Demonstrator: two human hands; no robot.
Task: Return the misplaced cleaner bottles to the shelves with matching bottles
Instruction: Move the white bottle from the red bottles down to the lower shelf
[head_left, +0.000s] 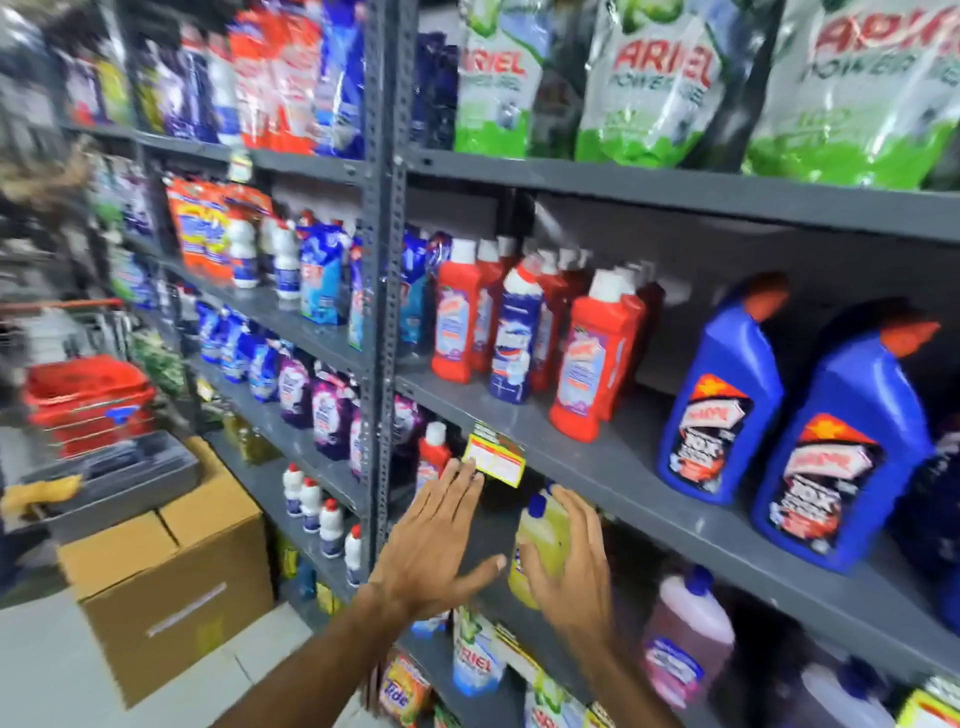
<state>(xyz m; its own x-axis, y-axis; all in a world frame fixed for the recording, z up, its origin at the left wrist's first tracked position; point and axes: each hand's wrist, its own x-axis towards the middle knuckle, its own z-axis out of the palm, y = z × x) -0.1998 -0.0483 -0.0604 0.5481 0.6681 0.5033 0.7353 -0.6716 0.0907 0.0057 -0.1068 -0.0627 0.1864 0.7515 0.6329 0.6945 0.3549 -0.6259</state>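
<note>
In front of you stands a grey slotted-steel shelving rack (385, 270), its flat painted shelves running off to both sides. The top shelf carries soft green-and-white Ariel pouches (654, 83). On the shelf below, toward its right end, sit two large glossy blue plastic jugs with angled orange caps (727, 395). Near that shelf's left end, beside the upright, a cluster of red squared plastic bottles with white caps (597, 358) stands in rows, and one blue-and-white bottle with a red-and-white neck (517, 338) stands among them at the front edge, touching its red neighbours. A yellow price tag (494, 456) hangs from that front edge, just above your fingertips.

On the floor to the left sits a plain brown cardboard box (171, 566), with a stack of red plastic shopping baskets (91, 400) behind it.

One shelf down, a pale yellow translucent bottle with a blue cap (540, 540) stands near the front edge, and a pink rounded jug with a blue cap (685, 634) stands to its right. A small red bottle with a white cap (434, 452) stands just beside the upright there.

Your left hand (441, 540) is open, fingers spread flat, gripping nothing, in front of the dark gap left of the yellow bottle. Your right hand (574, 566) is also open, fingers loosely curved in front of that bottle; contact cannot be judged.
</note>
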